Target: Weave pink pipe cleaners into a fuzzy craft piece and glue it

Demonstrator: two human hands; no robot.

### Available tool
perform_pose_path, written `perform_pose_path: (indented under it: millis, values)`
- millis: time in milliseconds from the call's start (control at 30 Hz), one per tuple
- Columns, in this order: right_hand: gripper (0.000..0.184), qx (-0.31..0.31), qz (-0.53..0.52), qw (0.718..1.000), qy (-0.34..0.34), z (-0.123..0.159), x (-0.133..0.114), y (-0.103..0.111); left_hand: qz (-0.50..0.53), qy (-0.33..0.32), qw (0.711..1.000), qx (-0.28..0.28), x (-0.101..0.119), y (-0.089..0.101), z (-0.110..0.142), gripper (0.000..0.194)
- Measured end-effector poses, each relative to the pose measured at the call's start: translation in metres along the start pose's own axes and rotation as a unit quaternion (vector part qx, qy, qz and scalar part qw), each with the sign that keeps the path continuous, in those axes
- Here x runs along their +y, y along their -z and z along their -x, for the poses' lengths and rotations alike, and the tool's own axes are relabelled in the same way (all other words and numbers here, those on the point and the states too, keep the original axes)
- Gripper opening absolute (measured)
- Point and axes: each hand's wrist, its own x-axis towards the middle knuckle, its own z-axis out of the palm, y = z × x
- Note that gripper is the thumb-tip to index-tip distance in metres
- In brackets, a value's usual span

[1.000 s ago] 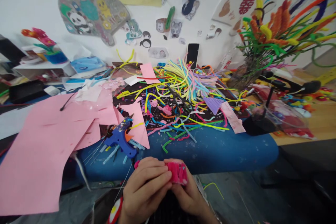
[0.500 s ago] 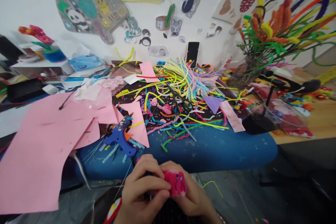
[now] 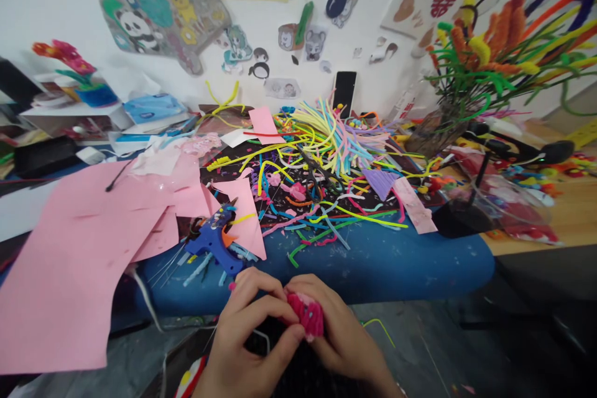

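Note:
Just in front of the blue table edge, both of my hands are on a small hot-pink pipe-cleaner piece. It looks fuzzy and ribbed, with a paler pink rim. My left hand pinches its left side between thumb and fingertips. Fingers of my right hand wrap round it from the right, hiding part of it. A tiny pink ball shows beside the left knuckles. Close beyond that hand lies a blue glue gun on the table.
Pink sheets spread over the left side and hang past the edge. Loose pipe cleaners and black scissors cover the middle. A phone leans on the wall. At right stand a vase and a black stand.
The pink piece has tilted and shifted slightly left in my hands. My left thumb and fingers have spread into a wider pinch, and the right fingers cover more of the piece.

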Motion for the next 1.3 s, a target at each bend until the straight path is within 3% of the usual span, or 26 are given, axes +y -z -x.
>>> perform_pose_path:
  millis: [133, 267, 500, 633, 767, 967, 1300]
  values:
    - [0.042, 0.009, 0.053, 0.999, 0.001, 0.000, 0.001, -0.001, -0.045, -0.001, 0.999, 0.006, 0.001, 0.000, 0.000, 0.016]
    - [0.044, 0.024, 0.112, 0.993, -0.004, 0.002, 0.004, -0.004, -0.031, 0.048, 0.998, 0.007, -0.002, -0.001, -0.002, 0.017]
    - [0.039, 0.067, 0.133, 0.989, 0.007, -0.001, 0.004, -0.011, 0.089, 0.129, 0.988, -0.013, -0.009, -0.002, -0.006, 0.016]
    - [0.037, 0.067, 0.131, 0.989, 0.005, 0.000, 0.004, -0.012, 0.190, 0.163, 0.966, -0.059, -0.017, -0.002, -0.006, 0.019]
    - [0.041, 0.065, 0.128, 0.990, 0.008, 0.001, 0.003, -0.009, 0.226, 0.178, 0.954, -0.078, -0.023, 0.000, -0.007, 0.020]
    - [0.047, 0.045, 0.037, 0.998, -0.011, -0.002, -0.005, -0.004, 0.251, 0.183, 0.946, -0.096, -0.028, -0.002, -0.005, 0.023]
    - [0.043, 0.055, -0.117, 0.988, -0.085, 0.005, -0.008, -0.001, 0.281, 0.183, 0.940, -0.065, -0.021, -0.015, 0.005, 0.032]
